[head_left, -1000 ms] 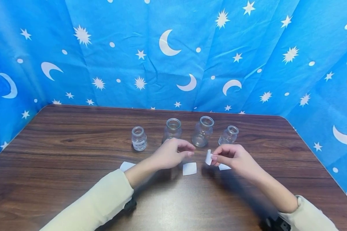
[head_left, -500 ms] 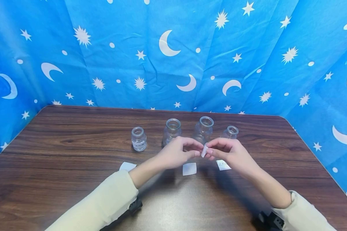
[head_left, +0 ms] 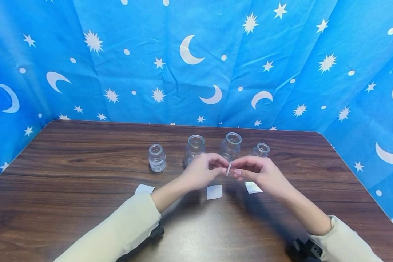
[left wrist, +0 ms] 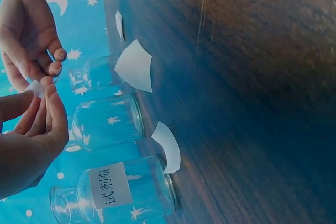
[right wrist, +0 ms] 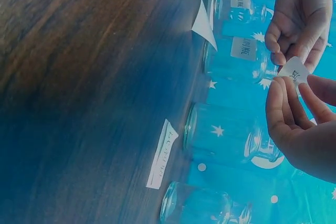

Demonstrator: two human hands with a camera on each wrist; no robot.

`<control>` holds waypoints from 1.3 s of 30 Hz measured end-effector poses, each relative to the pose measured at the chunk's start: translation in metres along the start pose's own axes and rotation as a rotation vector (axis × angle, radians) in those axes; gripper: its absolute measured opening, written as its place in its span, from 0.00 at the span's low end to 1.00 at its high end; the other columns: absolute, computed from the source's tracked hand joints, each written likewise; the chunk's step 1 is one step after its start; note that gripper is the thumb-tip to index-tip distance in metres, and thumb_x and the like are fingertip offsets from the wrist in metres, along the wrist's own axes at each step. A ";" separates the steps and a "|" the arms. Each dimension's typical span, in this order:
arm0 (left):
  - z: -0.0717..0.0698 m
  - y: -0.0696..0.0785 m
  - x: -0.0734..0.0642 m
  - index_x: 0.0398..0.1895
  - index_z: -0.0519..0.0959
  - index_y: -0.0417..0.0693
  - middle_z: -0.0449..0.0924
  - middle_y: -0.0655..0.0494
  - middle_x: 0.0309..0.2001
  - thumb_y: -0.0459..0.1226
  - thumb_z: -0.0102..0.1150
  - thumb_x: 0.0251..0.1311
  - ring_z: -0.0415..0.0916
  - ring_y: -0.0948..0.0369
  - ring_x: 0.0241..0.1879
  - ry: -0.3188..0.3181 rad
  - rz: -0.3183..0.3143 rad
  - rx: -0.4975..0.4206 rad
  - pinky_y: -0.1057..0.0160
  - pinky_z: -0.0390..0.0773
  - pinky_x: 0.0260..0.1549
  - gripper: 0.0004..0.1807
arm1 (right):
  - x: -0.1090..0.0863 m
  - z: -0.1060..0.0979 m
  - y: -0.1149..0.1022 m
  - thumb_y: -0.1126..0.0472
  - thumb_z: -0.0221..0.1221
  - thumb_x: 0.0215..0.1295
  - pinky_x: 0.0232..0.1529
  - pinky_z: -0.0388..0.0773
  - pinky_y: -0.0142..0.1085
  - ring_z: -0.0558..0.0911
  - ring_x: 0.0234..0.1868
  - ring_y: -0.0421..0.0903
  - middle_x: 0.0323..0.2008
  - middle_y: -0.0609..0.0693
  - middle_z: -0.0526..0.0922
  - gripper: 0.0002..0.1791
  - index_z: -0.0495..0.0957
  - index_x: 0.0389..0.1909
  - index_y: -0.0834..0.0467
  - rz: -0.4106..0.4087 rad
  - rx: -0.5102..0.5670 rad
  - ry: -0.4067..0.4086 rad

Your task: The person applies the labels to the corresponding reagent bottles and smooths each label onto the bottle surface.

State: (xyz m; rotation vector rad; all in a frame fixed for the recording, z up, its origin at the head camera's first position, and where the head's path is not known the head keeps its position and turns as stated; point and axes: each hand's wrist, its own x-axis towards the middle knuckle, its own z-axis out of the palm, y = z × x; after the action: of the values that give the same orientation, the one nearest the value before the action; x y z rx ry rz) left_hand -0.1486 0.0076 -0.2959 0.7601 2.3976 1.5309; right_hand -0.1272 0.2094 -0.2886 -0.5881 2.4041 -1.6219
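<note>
A small white label with dark writing (right wrist: pixel 294 71) is held between both hands, in front of the large glass jars. My left hand (head_left: pixel 200 173) pinches one edge of it with thumb and fingers. From the opposite side, my right hand (head_left: pixel 263 174) pinches the other edge. In the head view the label (head_left: pixel 229 169) shows nearly edge-on. Behind the hands stands a large jar with no label visible (head_left: pixel 230 146). Another large jar (head_left: pixel 195 142) stands left of it and bears a label (right wrist: pixel 243 49) in the right wrist view.
A small labelled jar (head_left: pixel 157 157) stands at the row's left end, and a small jar (head_left: pixel 260 150) at its right end, partly behind my right hand. White backing pieces lie in front: one left (head_left: pixel 144 189), one middle (head_left: pixel 214 192), and one with writing right (head_left: pixel 253 187).
My right hand has brought the label leftward to my left hand, which moved slightly right and took hold of its edge. The label has turned edge-on to the head view.
</note>
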 end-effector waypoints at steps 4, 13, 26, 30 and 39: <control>0.001 -0.001 0.001 0.38 0.80 0.42 0.81 0.56 0.32 0.33 0.59 0.56 0.76 0.66 0.33 0.006 -0.019 -0.023 0.69 0.73 0.33 0.07 | -0.001 -0.001 0.002 0.68 0.56 0.61 0.39 0.78 0.40 0.81 0.38 0.54 0.39 0.60 0.80 0.14 0.75 0.47 0.67 -0.018 -0.010 0.005; 0.001 -0.002 0.000 0.37 0.79 0.41 0.81 0.55 0.32 0.35 0.64 0.52 0.77 0.66 0.32 0.018 -0.053 -0.089 0.70 0.74 0.34 0.10 | 0.000 0.002 0.003 0.68 0.55 0.62 0.39 0.78 0.37 0.81 0.37 0.50 0.39 0.58 0.81 0.14 0.75 0.48 0.66 -0.039 -0.025 -0.019; -0.002 -0.004 0.001 0.38 0.78 0.38 0.81 0.51 0.32 0.27 0.56 0.56 0.77 0.62 0.32 0.037 -0.010 -0.028 0.70 0.72 0.30 0.07 | 0.000 0.004 0.001 0.65 0.59 0.59 0.35 0.78 0.40 0.80 0.33 0.54 0.34 0.60 0.80 0.10 0.76 0.41 0.65 0.012 -0.091 0.093; -0.002 -0.003 0.003 0.38 0.79 0.39 0.81 0.51 0.32 0.27 0.56 0.56 0.76 0.63 0.32 0.035 -0.005 -0.040 0.69 0.72 0.30 0.07 | 0.001 0.006 0.003 0.65 0.61 0.57 0.32 0.79 0.40 0.79 0.30 0.53 0.30 0.58 0.79 0.10 0.74 0.37 0.66 0.043 -0.144 0.158; 0.003 -0.007 0.009 0.36 0.81 0.42 0.80 0.56 0.28 0.30 0.60 0.54 0.73 0.65 0.27 0.109 -0.028 0.032 0.69 0.70 0.27 0.06 | 0.004 0.005 0.008 0.68 0.60 0.57 0.29 0.76 0.36 0.76 0.28 0.52 0.28 0.56 0.78 0.05 0.77 0.33 0.66 0.033 -0.148 0.170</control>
State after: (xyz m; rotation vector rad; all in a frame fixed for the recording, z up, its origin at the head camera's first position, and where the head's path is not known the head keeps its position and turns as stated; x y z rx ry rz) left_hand -0.1573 0.0121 -0.3019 0.6619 2.5052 1.5645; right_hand -0.1310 0.2059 -0.2977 -0.4467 2.6585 -1.5476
